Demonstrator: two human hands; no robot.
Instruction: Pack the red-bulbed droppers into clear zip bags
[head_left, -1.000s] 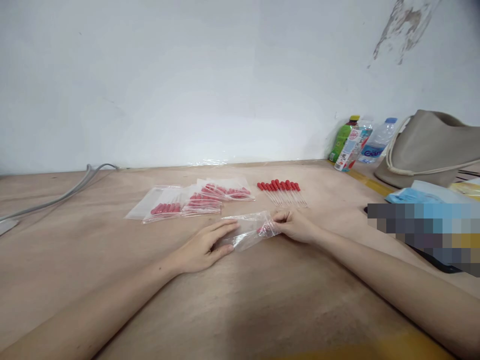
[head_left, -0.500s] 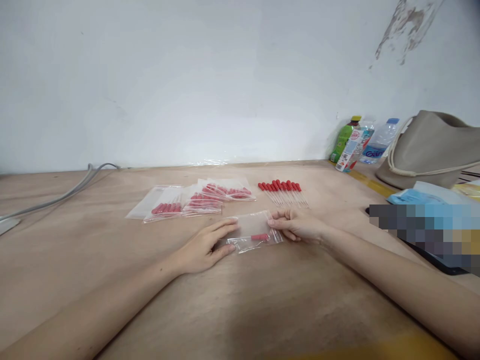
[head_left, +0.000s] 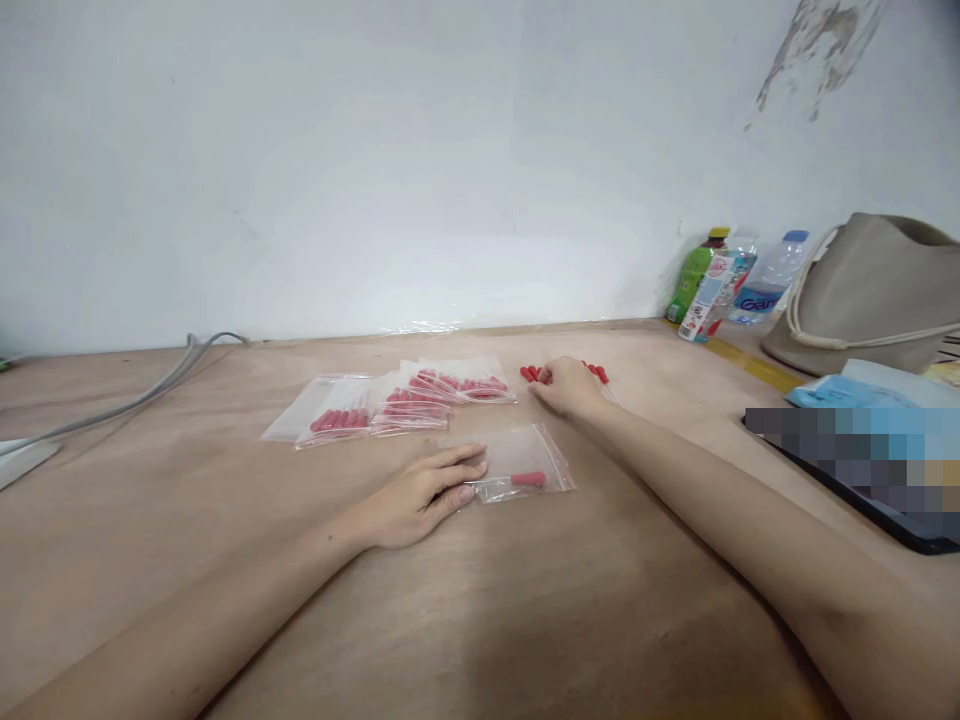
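left hand (head_left: 420, 498): open, laid on clear bag (head_left: 517, 450) | right hand (head_left: 574, 387): beyond bag, at red droppers (head_left: 598, 373), can't tell grip | lone dropper (head_left: 529, 479): inside bag

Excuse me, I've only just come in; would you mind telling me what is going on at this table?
One person is handling clear bags and red-topped droppers. The left hand rests on the left end of a clear bag with one red-topped dropper inside. Beyond it, the right hand is at the loose droppers, partly hiding them; whether it grips one is unclear. Farther back, to the left, lie overlapping bags with red-topped pieces inside.
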